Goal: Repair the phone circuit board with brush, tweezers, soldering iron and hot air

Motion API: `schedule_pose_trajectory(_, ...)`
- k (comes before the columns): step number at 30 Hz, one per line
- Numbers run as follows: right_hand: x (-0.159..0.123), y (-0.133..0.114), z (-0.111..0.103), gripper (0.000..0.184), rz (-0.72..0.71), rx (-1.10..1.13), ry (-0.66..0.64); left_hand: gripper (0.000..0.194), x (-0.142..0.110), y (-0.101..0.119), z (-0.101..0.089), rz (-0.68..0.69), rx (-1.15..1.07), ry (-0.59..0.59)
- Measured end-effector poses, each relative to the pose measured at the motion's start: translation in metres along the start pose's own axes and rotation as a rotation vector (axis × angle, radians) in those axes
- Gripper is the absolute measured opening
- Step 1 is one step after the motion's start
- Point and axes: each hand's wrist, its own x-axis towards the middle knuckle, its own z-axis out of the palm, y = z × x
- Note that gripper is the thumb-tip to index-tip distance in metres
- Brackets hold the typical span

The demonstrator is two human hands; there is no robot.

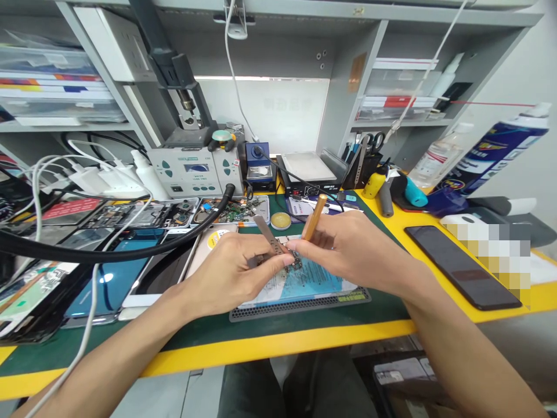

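Over a small circuit board (296, 262), both hands come close together. My left hand (239, 264) pinches a pair of grey metal tweezers (264, 229) with holes along the arms; the tips are hidden by the fingers. A slim tool with a gold-coloured handle (315, 218) is gripped by my right hand (352, 241), its handle end pointing up. Its working end is hidden, so I cannot tell which kind of tool it is. The board lies on a blue and white printed sheet (322, 284), partly covered by my fingers. Just behind stands a small round tin (281, 220).
Phones and phone parts, among them a blue phone back (104, 278), lie to the left. A black hose (130, 253) crosses over them. At the right rests a black phone (461, 267). A soldering station (195, 171) and a hot plate (311, 171) stand behind.
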Motion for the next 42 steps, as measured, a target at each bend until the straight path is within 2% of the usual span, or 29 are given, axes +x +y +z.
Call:
schedule_pose_trajectory(11, -0.0008, 0.0003, 0.0022, 0.031, -0.017, -0.03, 0.014, 0.032, 0.0006, 0.0, 0.0004, -0.032, 0.011, 0.009)
schedule_pose_trajectory(23, -0.0001, -0.0005, 0.0041, 0.036, -0.007, -0.044, 0.022, 0.035, 0.001, 0.0027, -0.0013, -0.002, 0.056, 0.024)
schedule_pose_trajectory(42, 0.0011, -0.0008, 0.0058, 0.037, -0.015, -0.051, 0.032, 0.032, 0.0004, 0.0014, -0.0006, -0.037, 0.025, 0.012)
